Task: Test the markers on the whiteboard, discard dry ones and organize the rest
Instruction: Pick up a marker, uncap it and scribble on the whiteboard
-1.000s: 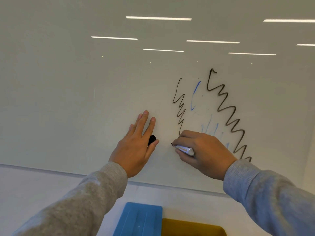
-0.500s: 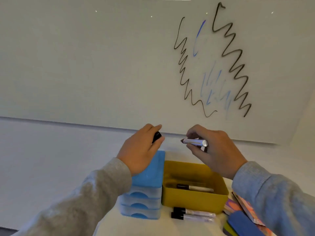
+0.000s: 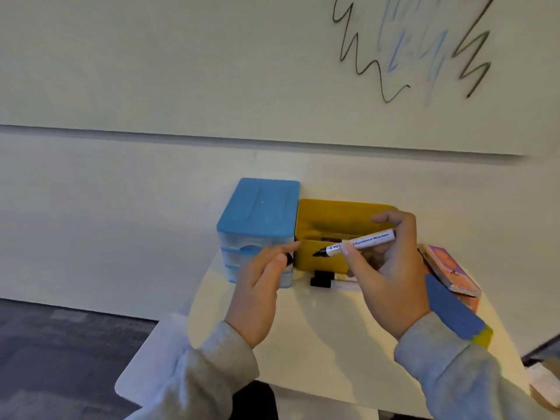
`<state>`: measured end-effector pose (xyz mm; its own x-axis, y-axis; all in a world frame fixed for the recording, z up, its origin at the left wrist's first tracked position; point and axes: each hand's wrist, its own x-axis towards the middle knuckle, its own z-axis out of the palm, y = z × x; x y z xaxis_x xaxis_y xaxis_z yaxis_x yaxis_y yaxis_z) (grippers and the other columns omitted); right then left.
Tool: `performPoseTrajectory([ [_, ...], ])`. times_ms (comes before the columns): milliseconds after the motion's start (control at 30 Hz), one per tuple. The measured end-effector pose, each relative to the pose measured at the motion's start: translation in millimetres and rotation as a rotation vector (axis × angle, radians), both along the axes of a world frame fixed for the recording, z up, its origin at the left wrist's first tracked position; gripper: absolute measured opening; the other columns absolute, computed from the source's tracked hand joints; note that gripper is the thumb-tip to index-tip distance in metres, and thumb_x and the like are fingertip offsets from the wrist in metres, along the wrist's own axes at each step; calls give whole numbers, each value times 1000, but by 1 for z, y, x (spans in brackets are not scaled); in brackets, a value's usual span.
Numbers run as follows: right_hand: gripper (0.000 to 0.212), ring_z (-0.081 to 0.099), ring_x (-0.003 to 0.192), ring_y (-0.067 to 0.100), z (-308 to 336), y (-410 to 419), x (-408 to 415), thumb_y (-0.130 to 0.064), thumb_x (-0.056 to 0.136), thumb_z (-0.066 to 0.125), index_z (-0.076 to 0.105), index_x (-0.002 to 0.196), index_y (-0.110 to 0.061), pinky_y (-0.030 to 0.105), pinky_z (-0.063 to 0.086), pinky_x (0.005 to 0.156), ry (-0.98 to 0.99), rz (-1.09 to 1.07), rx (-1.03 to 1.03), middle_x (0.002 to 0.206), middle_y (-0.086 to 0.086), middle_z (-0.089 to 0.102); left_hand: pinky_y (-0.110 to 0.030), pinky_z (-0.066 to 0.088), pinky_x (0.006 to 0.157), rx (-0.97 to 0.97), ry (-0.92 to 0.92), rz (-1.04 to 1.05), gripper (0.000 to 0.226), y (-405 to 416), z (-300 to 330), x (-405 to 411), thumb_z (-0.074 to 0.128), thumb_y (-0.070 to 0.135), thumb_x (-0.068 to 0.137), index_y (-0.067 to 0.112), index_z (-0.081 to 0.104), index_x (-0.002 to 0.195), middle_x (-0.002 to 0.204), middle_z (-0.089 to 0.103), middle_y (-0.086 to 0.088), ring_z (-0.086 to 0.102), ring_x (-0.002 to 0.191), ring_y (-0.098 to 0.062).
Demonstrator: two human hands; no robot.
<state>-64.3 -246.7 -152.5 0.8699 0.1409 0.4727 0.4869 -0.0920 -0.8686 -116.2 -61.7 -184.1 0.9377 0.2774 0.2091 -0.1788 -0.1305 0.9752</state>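
Note:
My right hand (image 3: 389, 278) grips an uncapped white marker with a black tip (image 3: 360, 242), held level over the front of the yellow bin (image 3: 312, 259), tip pointing left. A short way left of that tip, my left hand (image 3: 260, 283) pinches the marker's black cap (image 3: 289, 258). The whiteboard (image 3: 212, 62) above carries black zigzag lines (image 3: 360, 56) and faint blue strokes (image 3: 418, 43). Another marker (image 3: 331, 238) lies inside the bin. Capped markers (image 3: 325, 281) lie on the table in front of the bin, partly hidden by my right hand.
A blue-topped small drawer unit (image 3: 257, 213) stands against the bin's left side on the white table (image 3: 318, 344). At the right lie a blue and yellow eraser block (image 3: 454, 313) and an orange and pink box (image 3: 448, 271). Dark floor (image 3: 60, 344) shows at lower left.
Both hands came down from the whiteboard to just above the table. The view tilted down, bringing the bin and drawers into sight. The marker tip and the cap are now closer together.

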Motion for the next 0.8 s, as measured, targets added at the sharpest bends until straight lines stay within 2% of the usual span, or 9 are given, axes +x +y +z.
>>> performPoseTrajectory([
  [67,44,68,65,27,-18,-2,-7,-9,88,73,47,109,-37,33,55,54,90,-16,57,86,15,69,-26,27,50,-94,95,-29,35,2,-19,-4,40,26,103,27,72,116,61,38,13,30,57,-10],
  [133,39,66,60,23,-34,-5,-13,-7,89,71,48,107,-33,26,50,51,184,-42,108,82,15,68,-26,23,52,-144,181,-65,37,5,-34,-8,38,19,104,25,72,117,66,37,5,30,57,-11],
  [233,33,61,55,25,-55,-7,-19,-7,90,69,50,103,-30,30,47,48,332,-52,212,74,11,69,-29,28,52,-188,258,-118,39,7,-51,-14,37,6,104,21,68,123,70,38,-2,35,56,-14],
  [433,23,58,52,25,-79,3,-23,-3,92,66,54,100,-21,32,44,47,536,-40,327,79,14,70,-28,45,56,-168,232,-142,27,18,-61,-15,54,5,99,14,65,122,79,60,-5,52,60,-19],
  [567,21,55,51,25,-87,2,-23,-3,93,64,52,102,-17,30,44,46,573,-44,387,80,22,71,-28,49,56,-139,233,-126,15,16,-63,-15,59,6,96,4,64,111,81,66,-11,57,61,-18],
  [633,20,55,52,24,-88,-1,-24,-3,94,63,50,106,-13,28,45,47,576,-26,386,77,19,72,-27,51,56,-114,234,-129,11,16,-64,-14,60,7,96,1,65,104,81,69,-12,58,60,-17],
  [800,16,57,54,22,-92,-4,-22,-4,95,61,51,104,-13,27,47,48,559,12,361,72,13,71,-26,43,49,-34,225,-140,20,15,-68,-12,58,18,98,5,65,86,66,60,-7,48,51,-17],
])
